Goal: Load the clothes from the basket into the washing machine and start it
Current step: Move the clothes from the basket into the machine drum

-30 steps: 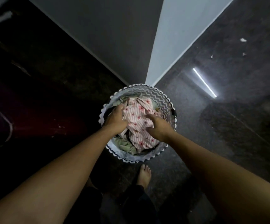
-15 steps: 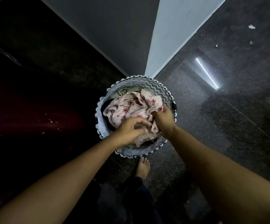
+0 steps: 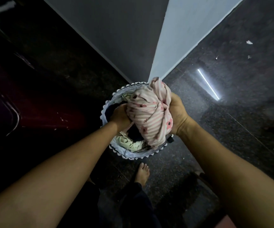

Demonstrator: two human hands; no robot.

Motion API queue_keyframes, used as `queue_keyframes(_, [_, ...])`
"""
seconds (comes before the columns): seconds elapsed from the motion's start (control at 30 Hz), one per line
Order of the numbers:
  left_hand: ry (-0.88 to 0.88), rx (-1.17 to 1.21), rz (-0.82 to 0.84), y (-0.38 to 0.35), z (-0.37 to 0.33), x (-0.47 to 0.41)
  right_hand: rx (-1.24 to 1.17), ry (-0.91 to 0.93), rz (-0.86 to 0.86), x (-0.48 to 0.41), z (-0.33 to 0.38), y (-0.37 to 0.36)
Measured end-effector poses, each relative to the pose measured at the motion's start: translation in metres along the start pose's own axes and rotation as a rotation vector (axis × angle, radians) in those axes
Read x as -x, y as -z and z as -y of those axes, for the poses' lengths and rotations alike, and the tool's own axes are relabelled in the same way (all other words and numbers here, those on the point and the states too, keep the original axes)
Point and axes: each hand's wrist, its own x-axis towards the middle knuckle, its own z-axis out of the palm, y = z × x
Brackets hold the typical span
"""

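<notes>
A round laundry basket (image 3: 110, 107) with a zigzag-trimmed rim stands on the dark floor at a wall corner. Above it, a bunched pink striped garment (image 3: 149, 116) with red flowers is lifted out. My left hand (image 3: 120, 117) grips its left side, and my right hand (image 3: 176, 112) grips its right side. A pale green garment (image 3: 128, 143) and dark clothes (image 3: 135, 133) lie inside the basket. The washing machine is dark at the left; only a faint curved edge (image 3: 16, 117) shows.
A white wall corner (image 3: 174, 46) rises just behind the basket. Polished dark stone floor (image 3: 231, 112) spreads to the right, with a light reflection and small white scraps. My bare foot (image 3: 142, 174) stands just in front of the basket.
Both hands gathered the pink striped garment into a bundle and raised it out of the basket. The pale green and dark clothes beneath are now uncovered.
</notes>
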Motion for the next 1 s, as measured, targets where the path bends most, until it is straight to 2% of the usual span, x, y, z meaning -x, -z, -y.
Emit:
queue_keyframes(0.07, [0.212, 0.375, -0.072, 0.006, -0.009, 0.000, 0.123, -0.019, -0.035, 0.009, 0.005, 0.009])
queue_keyframes(0.1, [0.311, 0.591, -0.107, 0.009, -0.013, 0.001, 0.232, -0.027, -0.116, 0.011, 0.006, 0.018])
queue_keyframes(0.17, [0.369, 0.876, -0.082, 0.019, -0.020, 0.006, 0.582, -0.010, -0.337, 0.016, 0.004, 0.041])
queue_keyframes(0.23, [0.353, 0.958, 0.017, 0.027, -0.023, 0.015, 0.881, -0.039, -0.476, 0.020, -0.002, 0.060])
queue_keyframes(0.37, [0.360, 1.105, 0.194, 0.035, -0.029, 0.038, 1.116, -0.064, -0.628, 0.022, -0.023, 0.086])
queue_keyframes(0.43, [0.330, 1.174, 0.207, 0.037, -0.035, 0.045, 1.310, -0.076, -0.592, 0.022, -0.029, 0.083])
queue_keyframes(0.57, [0.286, 1.224, 0.289, 0.046, -0.061, 0.064, 1.634, -0.036, -0.351, 0.019, -0.037, 0.057])
queue_keyframes(0.63, [0.255, 1.262, 0.345, 0.055, -0.079, 0.073, 1.529, 0.070, -0.315, 0.016, -0.034, 0.040])
queue_keyframes(0.7, [0.195, 1.271, 0.351, 0.070, -0.097, 0.083, 1.188, 0.169, -0.371, 0.018, -0.029, 0.018])
queue_keyframes(0.77, [0.142, 1.201, 0.260, 0.088, -0.112, 0.091, 0.871, 0.192, -0.463, 0.022, -0.020, -0.007])
queue_keyframes(0.87, [0.171, 0.892, 0.010, 0.117, -0.124, 0.109, 0.593, 0.231, -0.578, 0.038, 0.001, -0.047])
queue_keyframes(1.0, [0.207, 0.587, -0.036, 0.152, -0.127, 0.142, 0.479, 0.307, -0.550, 0.068, 0.035, -0.103])
